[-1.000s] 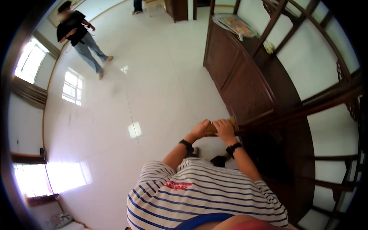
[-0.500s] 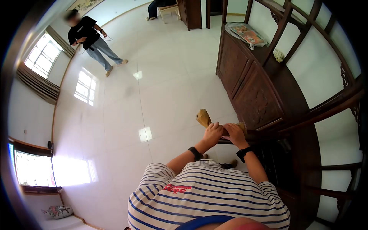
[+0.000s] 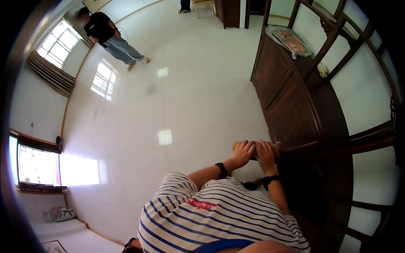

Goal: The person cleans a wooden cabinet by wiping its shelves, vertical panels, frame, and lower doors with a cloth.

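Note:
My left hand [image 3: 242, 155] and my right hand [image 3: 265, 157] are side by side in front of my chest, at the near end of the dark wooden cabinet [image 3: 291, 105]. Their fingers curl over a yellowish-brown object [image 3: 234, 145], whose exact kind I cannot make out. One end pokes out left of my left hand, while a paler bit shows past my right hand. Most of it is hidden under my fingers. Each wrist wears a black band.
A plastic-wrapped item with orange print [image 3: 291, 40] lies on the cabinet top, below dark lattice shelving [image 3: 337, 29]. A person in a black shirt [image 3: 99, 27] stands far left on the glossy tiled floor [image 3: 139, 122]. A floral vase [image 3: 63, 214] is at lower left.
The yellowish-brown object's left end stuck up and away earlier; now it sits low against my left hand. My view has shifted, and both hands appear slightly lower and farther right.

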Demonstrator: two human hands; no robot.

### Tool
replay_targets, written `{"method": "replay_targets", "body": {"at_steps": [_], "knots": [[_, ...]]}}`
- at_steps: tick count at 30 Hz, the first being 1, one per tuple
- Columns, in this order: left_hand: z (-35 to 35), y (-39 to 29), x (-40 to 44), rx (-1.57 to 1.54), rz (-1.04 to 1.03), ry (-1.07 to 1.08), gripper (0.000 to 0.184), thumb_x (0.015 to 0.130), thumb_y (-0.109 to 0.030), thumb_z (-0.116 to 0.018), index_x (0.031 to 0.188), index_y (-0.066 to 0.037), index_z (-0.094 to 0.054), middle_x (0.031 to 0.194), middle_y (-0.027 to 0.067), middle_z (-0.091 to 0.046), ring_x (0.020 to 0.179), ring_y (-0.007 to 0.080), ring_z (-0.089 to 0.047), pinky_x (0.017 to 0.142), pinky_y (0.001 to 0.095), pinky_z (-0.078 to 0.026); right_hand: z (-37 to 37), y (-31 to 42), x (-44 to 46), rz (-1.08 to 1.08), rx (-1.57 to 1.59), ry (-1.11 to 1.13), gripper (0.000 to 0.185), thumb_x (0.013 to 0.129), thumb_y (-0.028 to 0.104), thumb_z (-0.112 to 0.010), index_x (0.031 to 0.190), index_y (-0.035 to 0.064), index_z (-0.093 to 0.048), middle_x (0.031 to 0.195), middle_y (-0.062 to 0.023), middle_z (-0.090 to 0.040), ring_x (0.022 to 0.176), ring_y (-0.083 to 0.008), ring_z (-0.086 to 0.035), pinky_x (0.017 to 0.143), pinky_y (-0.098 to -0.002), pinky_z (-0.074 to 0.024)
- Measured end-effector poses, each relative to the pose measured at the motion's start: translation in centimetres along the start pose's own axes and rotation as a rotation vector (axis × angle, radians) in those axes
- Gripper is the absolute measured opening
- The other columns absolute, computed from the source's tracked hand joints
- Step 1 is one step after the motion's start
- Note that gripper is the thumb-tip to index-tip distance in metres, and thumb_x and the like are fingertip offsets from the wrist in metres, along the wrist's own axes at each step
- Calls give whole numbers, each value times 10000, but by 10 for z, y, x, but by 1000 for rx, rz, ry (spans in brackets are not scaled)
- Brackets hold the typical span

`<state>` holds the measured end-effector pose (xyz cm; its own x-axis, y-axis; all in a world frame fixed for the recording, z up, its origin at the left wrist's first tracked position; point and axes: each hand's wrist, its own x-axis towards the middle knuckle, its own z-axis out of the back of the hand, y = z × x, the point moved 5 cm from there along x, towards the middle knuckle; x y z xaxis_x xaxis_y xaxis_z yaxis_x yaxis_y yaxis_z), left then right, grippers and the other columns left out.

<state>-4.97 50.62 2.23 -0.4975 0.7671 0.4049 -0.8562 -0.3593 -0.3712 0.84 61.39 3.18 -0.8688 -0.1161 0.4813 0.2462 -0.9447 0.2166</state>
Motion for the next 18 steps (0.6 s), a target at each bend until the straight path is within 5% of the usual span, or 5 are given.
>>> {"method": "replay_targets", "body": {"at_steps": [18], "knots": [[-12, 42, 41, -17, -155, -154, 447, 695, -93, -584, 1121, 17, -510, 1208, 134, -506, 1062, 337, -473, 880, 447, -416, -28, -24, 29, -216, -189, -56, 384, 857, 120, -561, 1239, 102, -518, 1285, -17, -528, 1242, -226, -440, 1037, -445, -322]]}}
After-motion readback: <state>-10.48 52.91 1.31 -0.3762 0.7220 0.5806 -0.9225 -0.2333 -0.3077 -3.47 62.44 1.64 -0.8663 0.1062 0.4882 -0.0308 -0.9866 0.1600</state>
